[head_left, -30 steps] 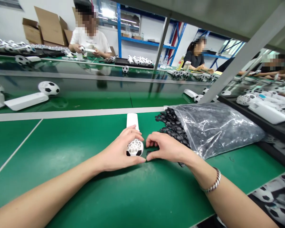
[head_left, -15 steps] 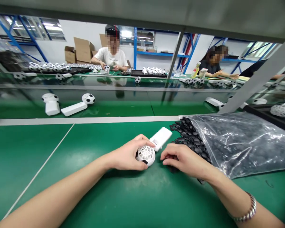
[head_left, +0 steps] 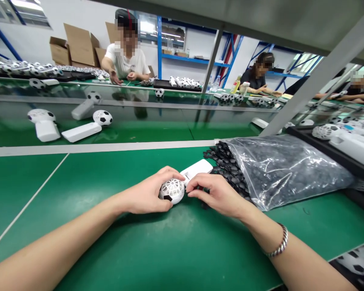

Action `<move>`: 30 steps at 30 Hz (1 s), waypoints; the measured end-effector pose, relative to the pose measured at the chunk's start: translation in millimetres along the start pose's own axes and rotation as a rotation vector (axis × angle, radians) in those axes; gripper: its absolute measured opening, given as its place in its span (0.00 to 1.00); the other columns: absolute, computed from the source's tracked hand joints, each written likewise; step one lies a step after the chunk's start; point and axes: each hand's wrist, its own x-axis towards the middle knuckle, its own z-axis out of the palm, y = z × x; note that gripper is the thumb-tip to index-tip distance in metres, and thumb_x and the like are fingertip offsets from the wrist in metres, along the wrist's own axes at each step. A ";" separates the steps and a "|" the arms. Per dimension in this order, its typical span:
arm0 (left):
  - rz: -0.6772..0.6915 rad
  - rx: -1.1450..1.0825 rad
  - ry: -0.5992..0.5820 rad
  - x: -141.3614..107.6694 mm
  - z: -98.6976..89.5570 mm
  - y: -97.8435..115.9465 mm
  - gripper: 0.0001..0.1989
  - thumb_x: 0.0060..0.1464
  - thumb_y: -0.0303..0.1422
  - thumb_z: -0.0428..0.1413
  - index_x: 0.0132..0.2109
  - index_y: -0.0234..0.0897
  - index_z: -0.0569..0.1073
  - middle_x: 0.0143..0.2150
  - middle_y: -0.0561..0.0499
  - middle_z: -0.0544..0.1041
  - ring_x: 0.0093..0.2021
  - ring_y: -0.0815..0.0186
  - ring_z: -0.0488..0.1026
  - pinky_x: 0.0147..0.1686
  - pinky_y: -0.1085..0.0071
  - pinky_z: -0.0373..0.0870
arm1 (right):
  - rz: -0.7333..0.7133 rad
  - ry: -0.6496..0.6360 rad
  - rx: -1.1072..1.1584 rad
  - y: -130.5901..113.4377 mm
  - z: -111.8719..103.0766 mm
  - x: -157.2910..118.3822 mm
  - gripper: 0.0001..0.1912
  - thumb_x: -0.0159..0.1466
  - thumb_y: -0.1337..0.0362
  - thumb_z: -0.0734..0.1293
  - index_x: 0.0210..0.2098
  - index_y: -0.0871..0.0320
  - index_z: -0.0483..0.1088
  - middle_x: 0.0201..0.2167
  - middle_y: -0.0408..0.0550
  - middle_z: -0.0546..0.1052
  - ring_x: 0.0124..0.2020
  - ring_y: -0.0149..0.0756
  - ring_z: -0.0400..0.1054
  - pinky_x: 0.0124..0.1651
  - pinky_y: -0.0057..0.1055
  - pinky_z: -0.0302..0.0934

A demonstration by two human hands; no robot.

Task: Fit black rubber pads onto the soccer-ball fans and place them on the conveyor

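- Cupping a white lattice ball with black patches, the left hand wraps over its top and side with the fingers curved and closed around it, just above the green counter.
- Curled inward, the right hand sits just beside the ball, its fingertips at the ball's side (whether they pinch anything small, the picture can't settle).
- A white rectangular handle lies angled behind the ball, its near end between the two hands and partly hidden by them.
- A silver chain bracelet circles the right wrist.
- Just right of the right hand, a clear plastic bag lies stuffed with small black pieces, and these spill from its open mouth onto the counter.
- Further right, a black tray carries more white lattice balls and handles.
- Beyond a white strip, a printed soccer ball and a white handle lie apart from each other.
- Across the line, a co-worker in a white T-shirt reaches over another counter, with cardboard boxes and blue shelving behind.
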 end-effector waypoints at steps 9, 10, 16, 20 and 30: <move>-0.044 0.063 0.278 6.2 25.1 2.2 0.19 0.44 0.32 0.56 0.46 0.40 0.64 0.45 0.50 0.64 0.46 0.62 0.64 0.47 0.65 0.62 | -0.130 0.090 0.086 6.8 10.8 7.0 0.02 0.57 0.71 0.67 0.30 0.59 0.71 0.28 0.43 0.73 0.34 0.30 0.66 0.40 0.28 0.60; -0.049 0.062 0.294 7.0 26.7 2.3 0.18 0.44 0.31 0.55 0.45 0.40 0.64 0.44 0.51 0.64 0.45 0.62 0.64 0.46 0.65 0.62 | -0.115 0.098 0.091 7.5 11.3 8.4 0.02 0.57 0.71 0.67 0.29 0.59 0.71 0.28 0.43 0.73 0.34 0.30 0.66 0.39 0.27 0.59; -0.046 0.067 0.386 9.6 33.5 3.9 0.15 0.42 0.27 0.53 0.41 0.39 0.65 0.40 0.51 0.64 0.42 0.62 0.64 0.41 0.66 0.62 | 0.030 0.097 0.076 10.3 14.9 12.5 0.08 0.56 0.63 0.68 0.25 0.59 0.66 0.26 0.41 0.68 0.28 0.28 0.62 0.32 0.25 0.58; -0.060 -0.120 0.415 9.5 30.4 -0.2 0.17 0.37 0.26 0.57 0.39 0.38 0.67 0.38 0.52 0.65 0.38 0.64 0.64 0.36 0.68 0.62 | 0.051 0.122 -0.111 15.9 6.5 14.2 0.13 0.54 0.57 0.69 0.33 0.57 0.66 0.31 0.45 0.70 0.34 0.34 0.63 0.37 0.30 0.59; -0.200 -0.461 0.577 -57.2 -39.9 -47.7 0.29 0.40 0.37 0.62 0.50 0.37 0.63 0.48 0.44 0.71 0.46 0.62 0.69 0.42 0.69 0.67 | 0.121 -0.152 -0.192 35.4 15.8 65.2 0.18 0.57 0.52 0.61 0.43 0.53 0.66 0.37 0.48 0.75 0.34 0.40 0.69 0.36 0.33 0.62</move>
